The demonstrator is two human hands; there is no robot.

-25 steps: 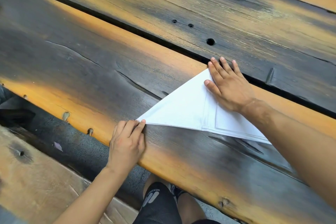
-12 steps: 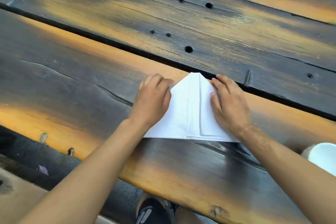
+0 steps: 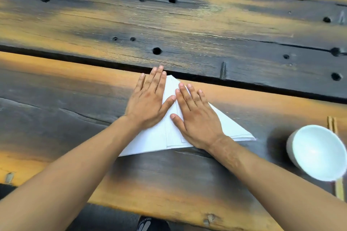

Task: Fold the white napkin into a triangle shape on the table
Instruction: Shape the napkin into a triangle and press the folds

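While both flat, released hands, left hand [image 3: 148, 103] and right hand [image 3: 197, 118], press the white napkin [image 3: 172, 137] under my fingers onto the worktop [image 3: 187, 180], I judge creasing underway; next, smooth outward.

The table [image 3: 187, 24] is rough, weathered wood (cracked, holed); the napkin [image 3: 169, 137] smooth, matt white; the bowl [image 3: 319, 153] glossy.
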